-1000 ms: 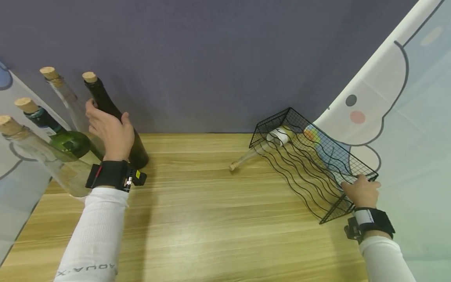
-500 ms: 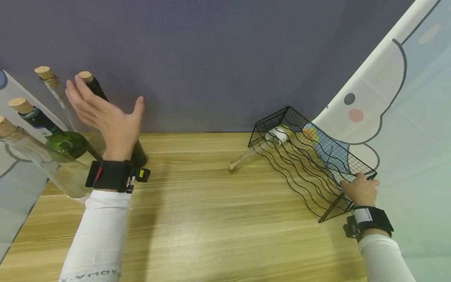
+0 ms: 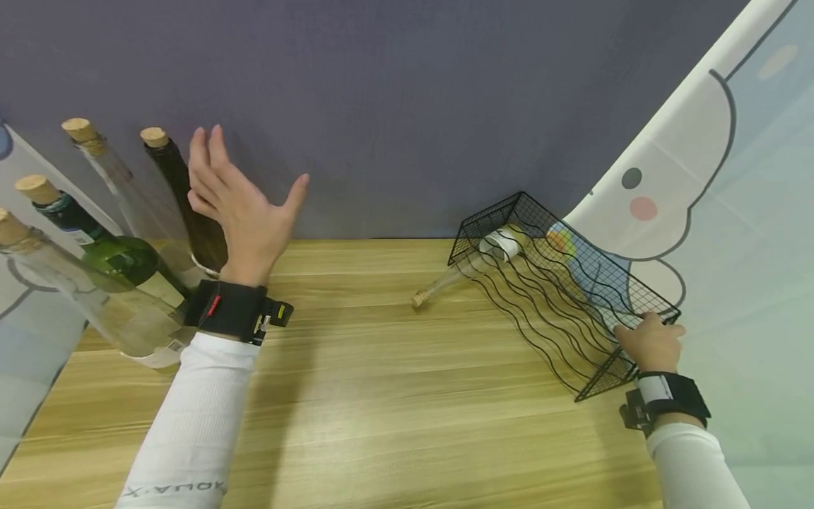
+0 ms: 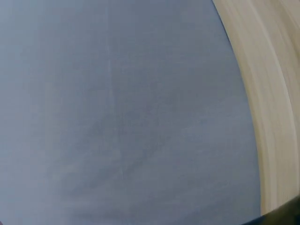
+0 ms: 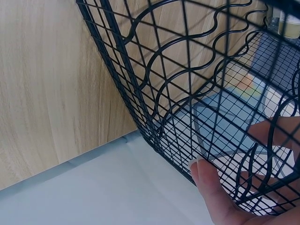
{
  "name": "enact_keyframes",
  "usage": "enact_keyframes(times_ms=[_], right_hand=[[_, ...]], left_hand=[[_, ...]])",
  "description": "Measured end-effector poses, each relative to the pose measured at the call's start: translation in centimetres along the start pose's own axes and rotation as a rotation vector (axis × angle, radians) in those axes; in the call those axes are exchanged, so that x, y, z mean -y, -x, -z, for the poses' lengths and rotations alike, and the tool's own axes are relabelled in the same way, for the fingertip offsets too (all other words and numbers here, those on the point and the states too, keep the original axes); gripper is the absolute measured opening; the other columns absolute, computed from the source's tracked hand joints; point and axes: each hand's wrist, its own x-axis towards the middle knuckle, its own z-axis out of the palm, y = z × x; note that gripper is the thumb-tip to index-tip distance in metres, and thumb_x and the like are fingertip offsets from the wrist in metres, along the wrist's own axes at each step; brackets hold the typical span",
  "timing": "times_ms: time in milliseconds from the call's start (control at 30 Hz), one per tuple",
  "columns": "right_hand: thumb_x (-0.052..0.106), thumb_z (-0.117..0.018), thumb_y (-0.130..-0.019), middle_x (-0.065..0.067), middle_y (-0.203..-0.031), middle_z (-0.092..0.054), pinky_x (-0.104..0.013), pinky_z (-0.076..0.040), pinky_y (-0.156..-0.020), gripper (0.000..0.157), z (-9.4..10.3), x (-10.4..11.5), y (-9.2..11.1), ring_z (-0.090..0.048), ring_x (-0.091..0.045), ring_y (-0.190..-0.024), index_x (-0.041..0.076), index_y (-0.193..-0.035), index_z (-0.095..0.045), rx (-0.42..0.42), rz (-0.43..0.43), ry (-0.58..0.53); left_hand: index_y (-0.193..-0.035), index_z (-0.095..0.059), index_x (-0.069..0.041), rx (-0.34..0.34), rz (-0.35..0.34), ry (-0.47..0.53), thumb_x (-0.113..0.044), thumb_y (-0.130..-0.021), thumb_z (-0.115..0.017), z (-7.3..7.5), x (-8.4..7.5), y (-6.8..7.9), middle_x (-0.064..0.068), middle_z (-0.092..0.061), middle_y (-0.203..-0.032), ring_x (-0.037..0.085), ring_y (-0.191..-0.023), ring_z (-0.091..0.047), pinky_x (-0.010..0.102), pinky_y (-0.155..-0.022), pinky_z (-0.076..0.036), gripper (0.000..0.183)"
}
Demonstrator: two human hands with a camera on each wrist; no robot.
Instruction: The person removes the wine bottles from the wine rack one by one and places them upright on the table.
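In the head view my left hand (image 3: 244, 212) is raised with fingers and thumb spread, holding nothing, just right of a dark corked wine bottle (image 3: 184, 194). That bottle stands upright among a green bottle (image 3: 124, 263), a clear bottle (image 3: 124, 177) behind it and another clear bottle (image 3: 83, 293) in front. At the right, my right hand (image 3: 651, 344) grips the near end of a black wire wine rack (image 3: 559, 290). Thumb and fingers grasp the mesh (image 5: 201, 136) in the right wrist view. A corked clear bottle (image 3: 499, 246) lies in the rack's far end, neck pointing out.
The wooden table (image 3: 381, 396) runs back to a grey cloth wall (image 3: 381, 113). A printed curtain (image 3: 750, 283) hangs close behind the rack on the right. The left wrist view shows only grey cloth, a strip of table and a dark corner.
My left hand has let go of the dark bottle, opened, and moved right away from it. The right hand and the rack have stayed in place.
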Motion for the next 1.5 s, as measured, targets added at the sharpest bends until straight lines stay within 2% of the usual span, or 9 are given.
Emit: enact_keyframes(times_ms=[200,367,500,767,967,1200,1367,1500], right_hand=[[0.03,-0.045,-0.097,-0.055,-0.133,-0.016,-0.066,-0.047,-0.083,0.072,0.1,0.1,-0.1,-0.038,-0.071,-0.111,-0.018,-0.144,-0.019,0.003,-0.001,-0.002],[0.03,-0.045,-0.097,-0.055,-0.133,-0.016,-0.066,-0.047,-0.082,0.072,0.1,0.2,0.0,-0.039,-0.071,-0.11,-0.018,-0.144,-0.02,0.002,-0.005,-0.004],[0.029,-0.045,-0.096,-0.055,-0.133,-0.016,-0.066,-0.048,-0.081,0.072,0.1,0.1,0.0,-0.04,-0.07,-0.11,-0.019,-0.144,-0.02,0.004,-0.004,-0.008],[0.029,-0.047,-0.095,-0.057,-0.134,-0.015,-0.067,-0.046,-0.083,0.075,0.4,-0.1,-0.2,-0.038,-0.072,-0.111,-0.019,-0.145,-0.018,0.003,0.003,-0.004],[0.029,-0.046,-0.095,-0.057,-0.133,-0.015,-0.068,-0.045,-0.084,0.074,0.1,-0.1,-0.1,-0.038,-0.072,-0.111,-0.019,-0.144,-0.019,0.007,0.007,-0.001],[0.028,-0.046,-0.095,-0.056,-0.131,-0.02,-0.066,-0.046,-0.082,0.072,-0.2,-0.2,0.1,-0.042,-0.07,-0.107,-0.02,-0.143,-0.021,-0.011,0.01,0.011],[0.028,-0.046,-0.095,-0.056,-0.131,-0.02,-0.066,-0.047,-0.08,0.071,0.0,0.0,0.2,-0.043,-0.069,-0.104,-0.02,-0.142,-0.022,-0.02,0.017,0.016],[0.028,-0.047,-0.095,-0.057,-0.131,-0.02,-0.066,-0.046,-0.08,0.072,0.2,0.2,0.2,-0.043,-0.07,-0.105,-0.021,-0.143,-0.021,-0.014,0.022,0.007]], left_hand=[[-0.153,-0.019,-0.012,0.094,0.03,-0.02,-0.079,-0.078,-0.057,-1.3,-0.6,1.1,0.012,-0.015,-0.16,0.023,-0.147,-0.008,0.045,-0.111,-0.004,0.107],[-0.152,-0.018,-0.007,0.251,0.034,0.01,-0.065,-0.081,-0.067,-3.3,-1.1,3.7,0.018,-0.014,-0.158,0.034,-0.143,-0.01,0.057,-0.108,-0.006,0.104],[-0.152,-0.016,-0.004,0.375,0.038,0.009,-0.059,-0.082,-0.07,-4.8,-1.4,5.8,0.021,-0.013,-0.158,0.037,-0.143,-0.011,0.061,-0.106,-0.007,0.104],[-0.15,-0.019,-0.002,0.559,0.018,-0.053,-0.06,-0.083,-0.068,-8.2,-2.2,8.6,0.02,-0.015,-0.156,0.038,-0.144,-0.013,0.061,-0.106,-0.014,0.101],[-0.148,-0.024,0.0,0.661,0.041,-0.109,-0.061,-0.081,-0.07,-10.4,-2.4,10.5,0.023,-0.021,-0.153,0.04,-0.143,-0.019,0.061,-0.106,-0.019,0.101],[-0.151,-0.021,-0.001,0.804,0.063,-0.212,-0.068,-0.081,-0.066,-12.0,-2.3,12.4,0.024,-0.021,-0.156,0.042,-0.143,-0.023,0.061,-0.108,-0.022,0.107],[-0.155,-0.016,-0.004,0.911,0.049,-0.259,-0.071,-0.085,-0.058,-12.7,-3.4,13.4,0.023,-0.02,-0.159,0.041,-0.144,-0.024,0.062,-0.112,-0.019,0.106],[-0.154,-0.017,-0.002,0.96,0.049,-0.289,-0.071,-0.086,-0.055,-13.0,-4.5,14.1,0.023,-0.023,-0.159,0.04,-0.145,-0.025,0.062,-0.115,-0.017,0.104]])
